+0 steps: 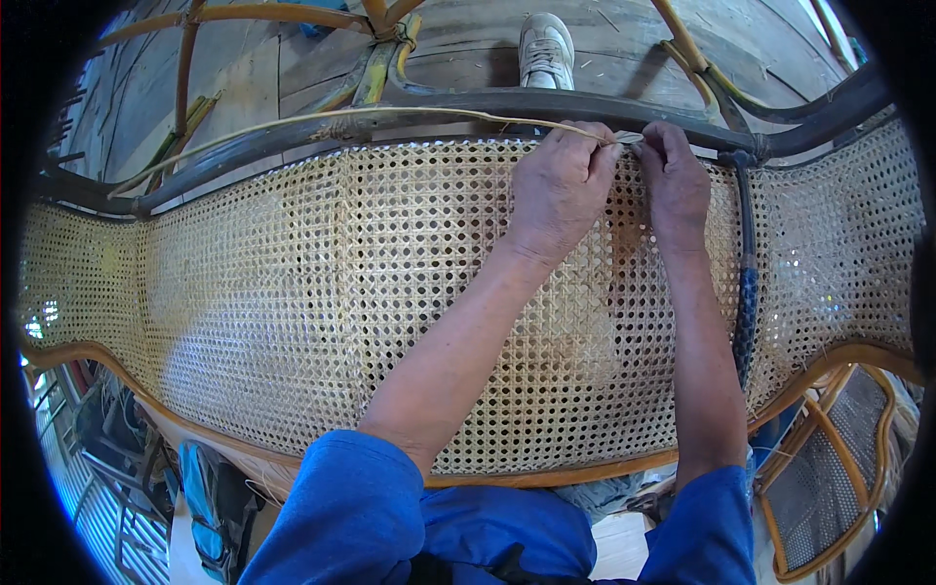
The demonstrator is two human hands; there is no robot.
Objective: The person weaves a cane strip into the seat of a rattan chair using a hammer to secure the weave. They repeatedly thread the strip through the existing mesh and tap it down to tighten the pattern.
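A woven cane panel (419,263) with a grid of small holes stretches across in front of me, joined to a dark curved rail (429,115) at its far edge. A long thin cane strip (390,109) runs along that rail from the far left. My left hand (565,185) is closed in a pinch on the strip's right part, at the panel's far edge. Close beside it, my right hand (678,190) is also pinched, thumb and finger at a short pale flat end between the hands. Whether that end belongs to the same strip, I cannot tell.
Right of my right arm lies a dark rod-shaped tool (747,283) with a blue textured grip. Bent cane poles (375,73) rise beyond the rail. A cane-framed mesh seat (829,487) stands near right, a teal and black bag (210,507) near left. A white shoe (546,49) shows on the plank floor.
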